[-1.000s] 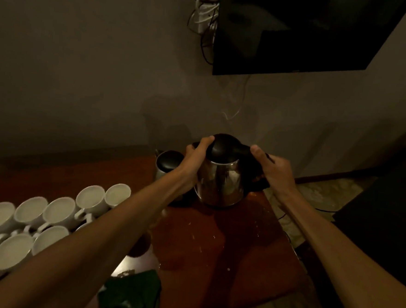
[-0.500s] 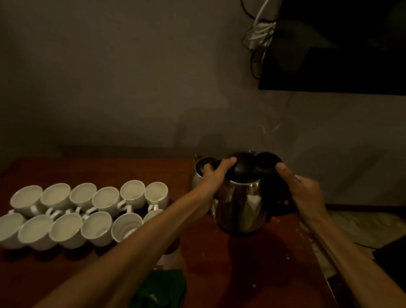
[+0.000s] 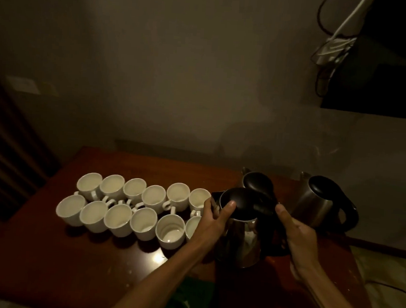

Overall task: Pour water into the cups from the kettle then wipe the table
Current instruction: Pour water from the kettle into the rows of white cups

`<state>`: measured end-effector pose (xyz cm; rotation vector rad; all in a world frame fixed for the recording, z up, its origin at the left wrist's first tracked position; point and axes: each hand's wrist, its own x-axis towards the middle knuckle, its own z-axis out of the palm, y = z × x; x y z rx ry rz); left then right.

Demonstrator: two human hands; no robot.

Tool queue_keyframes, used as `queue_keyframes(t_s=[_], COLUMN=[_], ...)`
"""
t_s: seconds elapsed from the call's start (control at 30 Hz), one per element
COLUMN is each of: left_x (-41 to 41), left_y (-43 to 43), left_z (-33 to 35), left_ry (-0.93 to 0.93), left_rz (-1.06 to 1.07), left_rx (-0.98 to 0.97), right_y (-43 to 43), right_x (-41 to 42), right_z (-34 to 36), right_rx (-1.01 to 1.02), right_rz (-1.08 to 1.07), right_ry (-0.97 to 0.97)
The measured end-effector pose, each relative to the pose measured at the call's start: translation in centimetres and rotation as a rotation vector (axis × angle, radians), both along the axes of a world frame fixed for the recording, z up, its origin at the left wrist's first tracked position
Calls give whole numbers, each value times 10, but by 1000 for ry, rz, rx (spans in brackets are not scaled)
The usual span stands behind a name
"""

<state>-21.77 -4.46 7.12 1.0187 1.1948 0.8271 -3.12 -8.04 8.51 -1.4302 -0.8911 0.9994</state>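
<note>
While both hands clamped the kettle right of frame centre, its lid was down and its contents hidden. Left hand curled round the spout side, thumb on the lid; right hand gripped the black handle. Two rows of white cups stood on the desk at centre left; water level unreadable in the dim light. Versus 0.5 s earlier: kettle nearer the cups' right end; second kettle behind it, third kettle newly visible at right.
</note>
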Motion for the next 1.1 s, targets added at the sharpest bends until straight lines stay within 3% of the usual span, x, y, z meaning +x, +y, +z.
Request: queue_keyframes(t_s=[0.37, 1.1], left_x=[-65, -68], left_y=[12, -10], left_z=[-15, -21], left_ry=[-54, -125], left_rz=[249, 239], left_rx=[-13, -130], right_y=[37, 2], right_x=[-65, -73], right_z=[1, 20], right_rx=[8, -65], right_rz=[159, 194], right_ry=[-120, -134])
